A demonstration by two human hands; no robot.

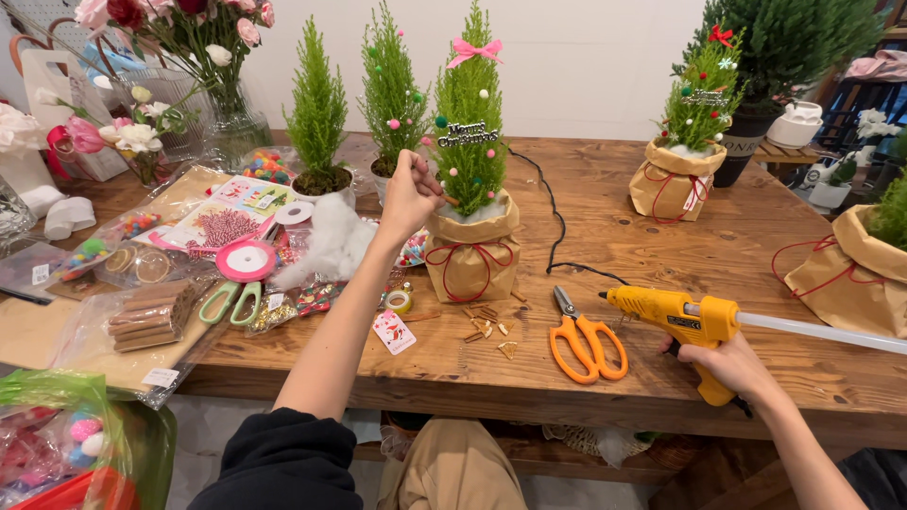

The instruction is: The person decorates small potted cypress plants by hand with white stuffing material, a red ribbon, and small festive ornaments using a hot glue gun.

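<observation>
Scissors [588,346] lie between glue gun [675,321], gripped by right hand [732,366], and left hand [411,196] pinching tree [470,123].

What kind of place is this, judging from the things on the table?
Probably a craft or flower workshop. Small potted trees in brown paper wraps stand on a wooden table, craft packets and ribbon lie about, and the right hand holds a yellow glue gun.
</observation>
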